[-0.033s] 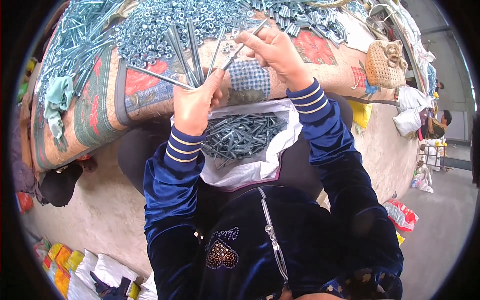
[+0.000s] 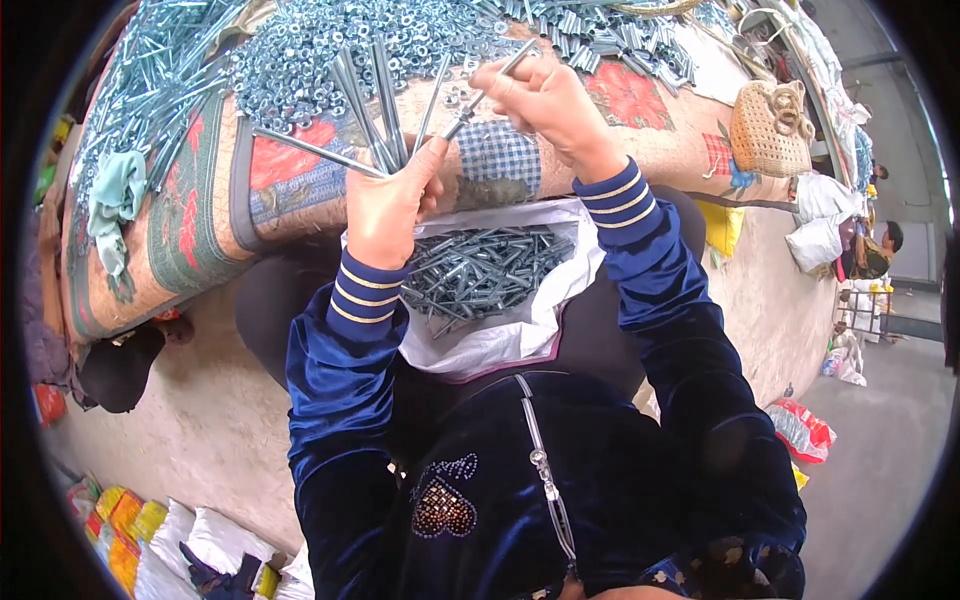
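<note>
My left hand [image 2: 385, 205] is closed around a fan of long bolts [image 2: 370, 95], smooth grey metal rods, thin and straight, with a dull zinc shine. They spread from my fist toward 11 and 12 o'clock, and 1 lies flatter, its long axis running out toward 10 o'clock. My right hand [image 2: 545, 100] is pinched shut on a single bolt [image 2: 480, 95]; its long axis slants from my left thumb at 7 o'clock up to my fingertips at 1 o'clock.

Compared with the earlier frame, both hands and the fan sit just as they did; I see no shift.

At 6 o'clock from my hands, on my lap, a white plastic sack [image 2: 500, 335] lies open, crinkled and soft, filled with a tangle of finished bolts [image 2: 480, 270]. My sleeves are dark blue velvet with gold-striped cuffs [image 2: 365, 290].

Beyond my hands at 12 o'clock, a quilted patchwork cloth [image 2: 260, 190] carries a glittering heap of small nuts [image 2: 320, 45]. At 10 o'clock lies a pile of loose rods [image 2: 150, 90], and at 2 o'clock a woven straw basket [image 2: 765, 130].
</note>
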Demonstrator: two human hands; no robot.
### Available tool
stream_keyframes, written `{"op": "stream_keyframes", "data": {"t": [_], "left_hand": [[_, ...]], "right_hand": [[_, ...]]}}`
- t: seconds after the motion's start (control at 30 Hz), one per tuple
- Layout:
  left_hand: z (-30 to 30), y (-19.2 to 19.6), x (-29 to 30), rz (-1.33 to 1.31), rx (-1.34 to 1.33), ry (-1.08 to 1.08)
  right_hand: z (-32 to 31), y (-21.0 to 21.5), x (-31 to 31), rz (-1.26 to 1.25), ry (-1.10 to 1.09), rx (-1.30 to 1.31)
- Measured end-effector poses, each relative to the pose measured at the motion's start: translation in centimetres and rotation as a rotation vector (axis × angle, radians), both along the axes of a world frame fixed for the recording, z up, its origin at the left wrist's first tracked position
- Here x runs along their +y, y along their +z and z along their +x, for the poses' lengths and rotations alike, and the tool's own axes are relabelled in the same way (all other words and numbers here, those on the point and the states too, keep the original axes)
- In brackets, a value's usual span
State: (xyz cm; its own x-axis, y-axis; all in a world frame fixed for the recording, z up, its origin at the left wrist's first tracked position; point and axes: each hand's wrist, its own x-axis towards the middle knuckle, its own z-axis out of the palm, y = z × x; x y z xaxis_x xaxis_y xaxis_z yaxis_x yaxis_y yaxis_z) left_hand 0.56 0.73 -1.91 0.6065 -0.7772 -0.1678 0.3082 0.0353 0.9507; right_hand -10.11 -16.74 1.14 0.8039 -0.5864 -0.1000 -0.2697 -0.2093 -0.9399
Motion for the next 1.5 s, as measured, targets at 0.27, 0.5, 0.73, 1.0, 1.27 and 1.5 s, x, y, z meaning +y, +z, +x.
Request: {"op": "stream_keyframes", "data": {"t": [0.27,0.5,0.73,1.0,1.27,1.5], "left_hand": [[-1.0,-0.9,-0.7,-0.123,-0.322,0.073],[1.2,-0.7,-0.2,-0.004,0.169,-0.091],[1.2,-1.2,-0.7,-0.003,0.314,-0.148],[1.7,-0.7,-0.4,-0.054,0.452,-0.228],[1.1,0.0,-0.3,0.022,0.366,-0.332],[1.3,-0.1,-0.3,0.008,0.348,-0.384]], "right_hand": [[0.6,-1.9,1.1,0.156,0.025,-0.148],[-2.0,1.0,0.1,-0.384,0.537,0.063],[-5.8,-3.5,-12.9,-1.077,-0.359,0.507],[-6.3,-1.3,-9.9,-0.683,-0.334,0.301],[-3.9,1.2,-3.9,-0.385,0.349,-0.159],[-4.0,2.0,-3.9,-0.252,0.246,-0.123]]}}
